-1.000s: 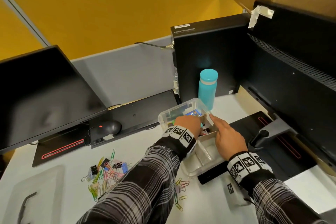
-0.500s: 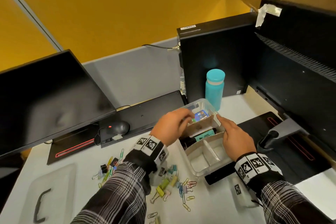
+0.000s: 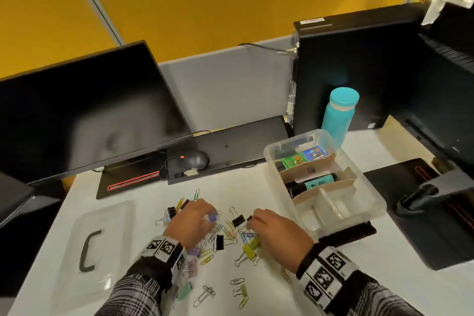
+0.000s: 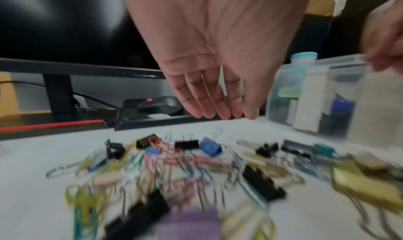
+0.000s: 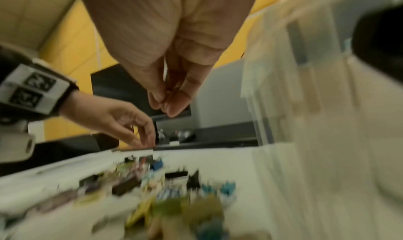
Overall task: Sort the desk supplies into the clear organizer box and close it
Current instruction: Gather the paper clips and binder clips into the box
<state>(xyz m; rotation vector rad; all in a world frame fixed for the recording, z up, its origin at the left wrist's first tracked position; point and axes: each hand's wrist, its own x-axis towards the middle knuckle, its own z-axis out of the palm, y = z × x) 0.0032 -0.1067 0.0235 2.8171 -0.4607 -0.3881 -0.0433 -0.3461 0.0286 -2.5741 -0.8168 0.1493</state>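
Neither grip has closed on anything yet. In the left wrist view the left hand (image 4: 209,54) hangs palm-down with fingers (image 4: 214,97) straight and together above the scattered heap of coloured paper clips and binder clips (image 3: 225,233). The right hand (image 3: 278,229) hovers at the heap's 3 o'clock edge; its wrist view shows thumb and fingertips (image 5: 172,104) drawn together, with nothing seen between them, though blur makes that hard to confirm.

The clear plastic organizer box with cardboard dividers (image 3: 379,202) sits on the white desk (image 3: 384,259) at 2 o'clock from the heap, near but apart. Its far sections hold small packets and a teal marker (image 3: 316,183); the two near sections look unfilled. The clear flat lid with a dark handle (image 3: 88,251) lies well apart at 9 o'clock from the heap.

The step in hand is likely gathering clips. The clips overlap, so single picks may drag neighbours. Better to cup both hands inward and scoop a bunch, or sort binder clips from paper clips first, one kind per near section. Keep loads small so wire loops do not spill over the rim.
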